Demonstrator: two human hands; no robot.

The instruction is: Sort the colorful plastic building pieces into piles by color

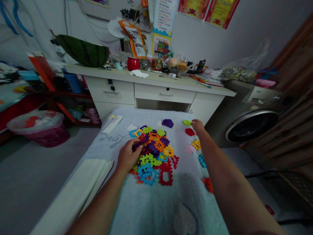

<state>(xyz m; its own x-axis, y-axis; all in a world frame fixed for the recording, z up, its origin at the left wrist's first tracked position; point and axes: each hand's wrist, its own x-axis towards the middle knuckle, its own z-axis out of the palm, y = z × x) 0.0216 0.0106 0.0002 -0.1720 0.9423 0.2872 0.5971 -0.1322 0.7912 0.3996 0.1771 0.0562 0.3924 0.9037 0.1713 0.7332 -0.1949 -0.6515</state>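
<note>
Colourful interlocking plastic building pieces lie in a loose pile [153, 145] on a pale blue cloth [181, 192]. At the pile's left side rests my left hand [127, 155], its thumb and fingers apart over purple and red pieces; some fingertips are hidden. My right hand [198, 125] reaches to the far right of the cloth, fingers closed at the edge of a light green piece [187, 122]. Towards me from it, a red piece [190, 132], a yellow piece [196, 144], a blue piece [202, 161] and an orange piece [207, 184] form a column. A purple piece [167, 123] lies apart beyond the pile.
A white strip-shaped object [112, 125] lies at the cloth's far left. Behind stands a white desk [114, 89] bearing a cut watermelon [83, 50], jars and a red cup [133, 63]. A washing machine [251, 111] is right, a pink bin [41, 130] left.
</note>
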